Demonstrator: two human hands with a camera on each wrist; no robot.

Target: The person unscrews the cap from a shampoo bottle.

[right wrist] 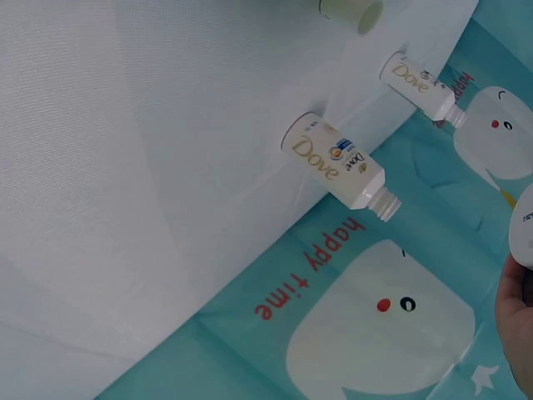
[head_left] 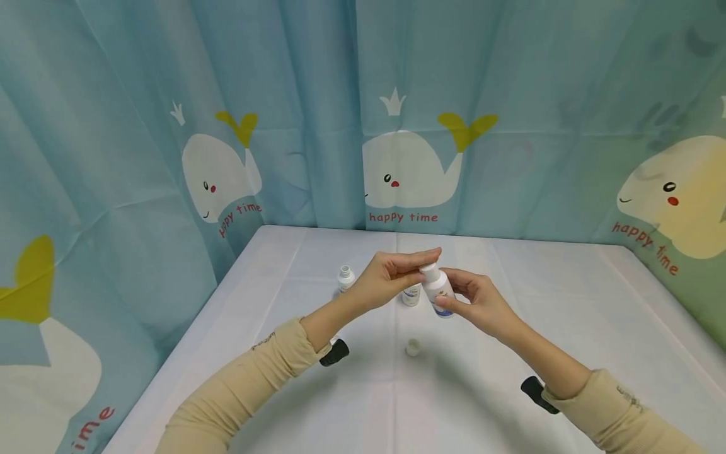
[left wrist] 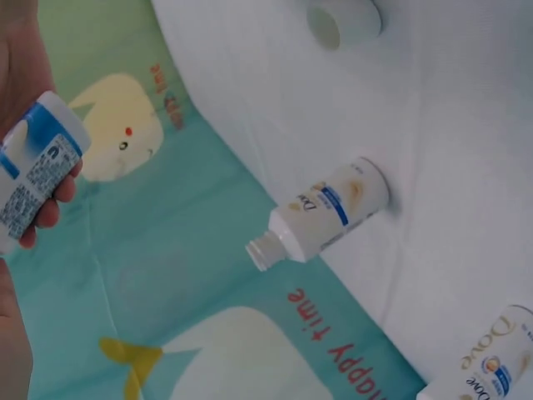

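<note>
Above the table, my right hand [head_left: 486, 304] grips a white bottle [head_left: 439, 292] with a blue-printed label, thumb across its front. The bottle leans, its top toward the left. My left hand [head_left: 379, 277] holds the white cap [head_left: 429, 272] at its top, fingers reaching over it and thumb at the side. In the left wrist view the back label of the held bottle [left wrist: 48, 162] shows. Behind the hands stand two uncapped Dove bottles: one [head_left: 411, 296] partly hidden by the left hand, the other [head_left: 345, 278] farther left.
A loose white cap [head_left: 413, 347] sits on the white-covered table [head_left: 397, 403], nearer than the bottles. Blue curtains [head_left: 317, 75] printed with whales stand along the back and sides. Dark wrist devices [head_left: 334, 353] show below both cuffs.
</note>
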